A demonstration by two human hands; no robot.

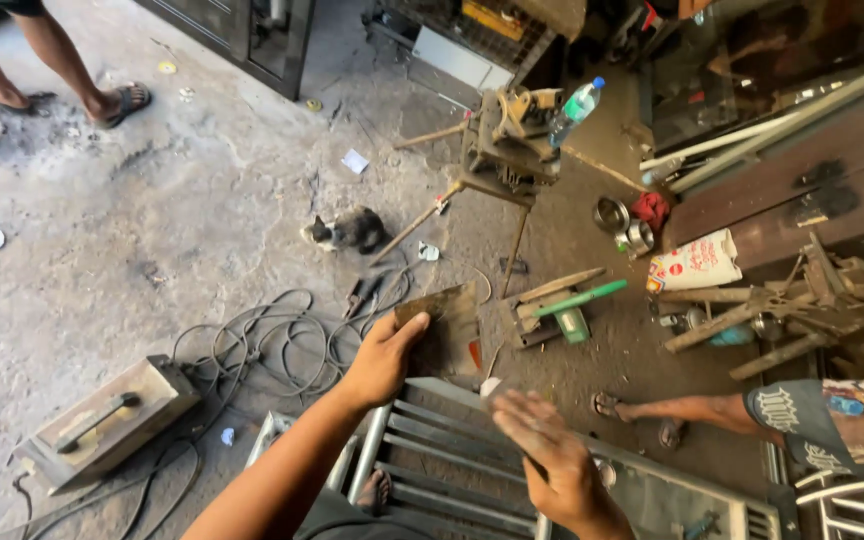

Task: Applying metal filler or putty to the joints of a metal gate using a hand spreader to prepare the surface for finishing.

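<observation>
Left hand (384,358): grip pinching a flat metal plate (442,335) at its near-left edge, thumb on top, fingers hidden beneath. Plate held out in the air above the concrete floor (152,220), just past the top rail of a grey metal gate frame (452,460). Right hand (550,455): palm open, fingers spread, blurred, holding nothing that I can see; a small pale object sits at its fingertips, identity unclear.

Risks, as judged:
- Plate held at one edge only; a slack pinch could let it tip and drop onto the frame or floor.
- Bare skin on a cut edge: a slip could nick the fingers.
- Welding cables (272,345) loop on the floor near a grey welding machine (112,420), a trip hazard.
- Cat (347,230) sits beyond the cables.

Plate appearance: thin, roughly rectangular, dark rusty brown, duller sheen at the upper edge, tilted slightly.
</observation>
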